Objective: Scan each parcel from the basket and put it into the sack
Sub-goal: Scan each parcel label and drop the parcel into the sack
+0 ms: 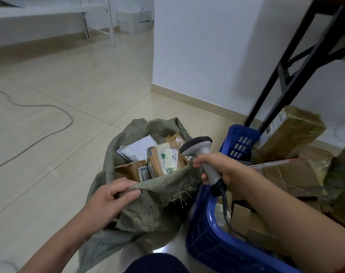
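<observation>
- Left hand [110,196]: the near rim of the sack [148,211] is pinched between thumb and curled fingers and lifted, so the mouth is held open.
- Right hand [217,166]: closed round the handle of the scanner [199,144]. The scanner's cord is seen dropping towards the basket [209,223]. The far end of the same rim lies against these fingers; whether it is also gripped cannot be told.
- Sack: stood on the floor tiles, just left of the blue basket. A white mailer [140,146] and several labelled cartons [163,158] are seen inside, some on edge.
- Basket: cartons are heaped in it, with a tape-wrapped parcel [291,131] uppermost at the far end. No parcel is held in either hand.
- Handling, judged: the sack cloth is woven, limp and frayed at the rim, and collapse is expected if it is released. It is best taken at the rim with a fold of cloth gathered in.
- The cartons are judged stiff and fairly light, to be taken across opposite edges. The taped parcel is likely slick, so a fuller grasp is advised.
</observation>
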